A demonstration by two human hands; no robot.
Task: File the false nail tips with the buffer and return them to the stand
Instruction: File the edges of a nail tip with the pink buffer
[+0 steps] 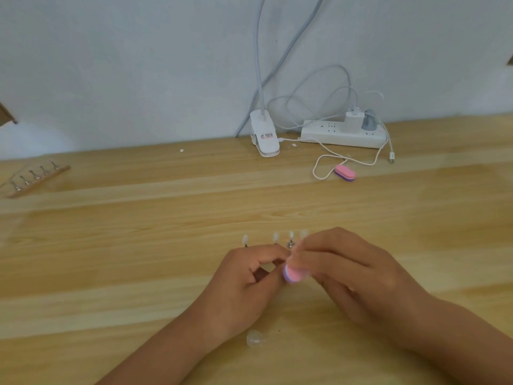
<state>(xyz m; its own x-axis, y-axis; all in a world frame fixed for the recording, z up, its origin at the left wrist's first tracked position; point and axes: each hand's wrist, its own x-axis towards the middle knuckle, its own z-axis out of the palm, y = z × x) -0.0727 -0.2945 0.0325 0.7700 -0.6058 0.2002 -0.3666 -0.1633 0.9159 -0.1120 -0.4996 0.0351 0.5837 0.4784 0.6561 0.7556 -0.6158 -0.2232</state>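
Pinching the pink buffer (292,274) in the right hand (348,273), held it against the curled fingertips of the left hand (244,282), just before four nail tips (275,237) upright on the stand (290,245). Could not tell the item pinched by the left hand.

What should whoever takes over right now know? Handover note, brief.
Right hand: grips the pink-purple buffer, blurred.
Left hand: fingers pinch the held tip, mostly hidden, beside the buffer.
Near stand just behind the hands: four mounted tips, a wider gap after the leftmost.
Loose tip on the table by the left wrist; spare buffer and second stand farther back.
Done: cannot tell which mounted tips are filed.
Left: finish the held tip, probably seat it in the gap; then likely the loose tip.
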